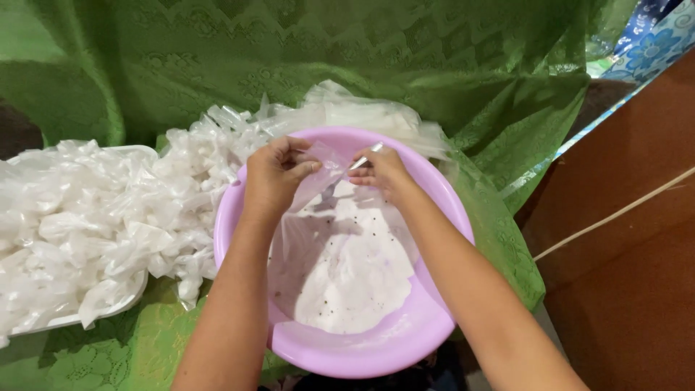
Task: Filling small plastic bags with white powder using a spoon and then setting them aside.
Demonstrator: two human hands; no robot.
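Left hand (pixel 275 174) pinches the mouth of a small clear plastic bag (pixel 322 174) and right hand (pixel 382 172) grips a spoon (pixel 365 155) at its opening, both over the 12 o'clock rim of a lilac basin (pixel 376 347) of white powder (pixel 347 275), with heaped empty bags (pixel 87 224) at 9 o'clock on the green-clothed surface (pixel 499 239).

Left hand (pixel 274 174) and right hand (pixel 382 171) hold bag (pixel 322 174) over basin (pixel 376 347).

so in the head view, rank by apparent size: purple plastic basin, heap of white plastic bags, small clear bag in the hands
1. Heap of white plastic bags, partly cropped
2. Purple plastic basin, fairly close in size
3. Small clear bag
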